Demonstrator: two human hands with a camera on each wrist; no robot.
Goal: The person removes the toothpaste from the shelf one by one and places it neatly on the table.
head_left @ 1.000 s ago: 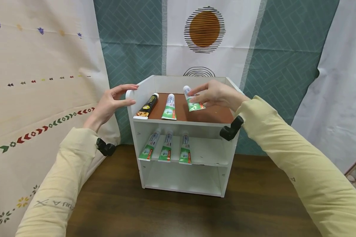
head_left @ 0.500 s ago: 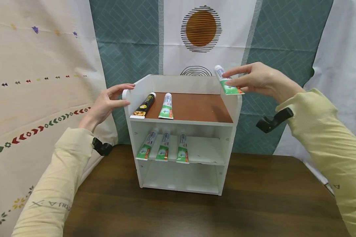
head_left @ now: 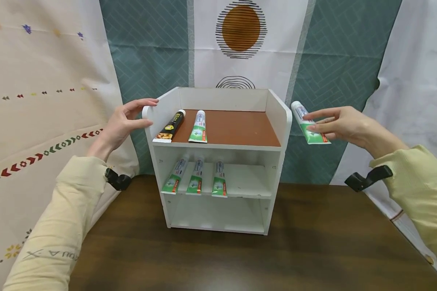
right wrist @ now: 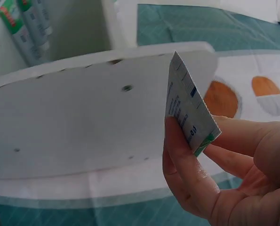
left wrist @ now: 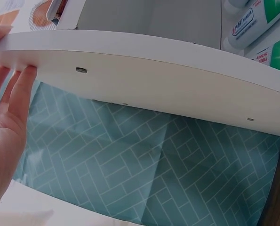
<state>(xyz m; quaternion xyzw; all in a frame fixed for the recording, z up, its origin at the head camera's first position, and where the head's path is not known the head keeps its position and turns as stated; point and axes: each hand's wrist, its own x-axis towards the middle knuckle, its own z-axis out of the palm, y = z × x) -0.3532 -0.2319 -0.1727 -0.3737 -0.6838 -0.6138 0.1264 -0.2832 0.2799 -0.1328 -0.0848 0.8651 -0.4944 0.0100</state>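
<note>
In the head view my right hand (head_left: 349, 123) pinches a green-and-white toothpaste tube (head_left: 307, 121), cap up and tilted, in the air just right of a small white shelf (head_left: 218, 148). The right wrist view shows the tube's flat crimped end (right wrist: 196, 103) between thumb and fingers. My left hand (head_left: 118, 123) holds the upper edge of the shelf's left side panel; the left wrist view has its fingers (left wrist: 20, 89) against the panel. On the brown top surface lie a black toothpaste tube (head_left: 172, 126) and a green-and-white tube (head_left: 198, 127).
Three more green-and-white tubes lie side by side on the middle tier, among them the rightmost tube (head_left: 219, 180). The shelf stands on a dark wooden table (head_left: 211, 258). Patterned cloths, including a teal one (head_left: 145, 52), hang behind and at both sides.
My right hand has carried the toothpaste tube up off the brown top, over the right side panel, and then lower on the outside. The left hand stays at the left panel.
</note>
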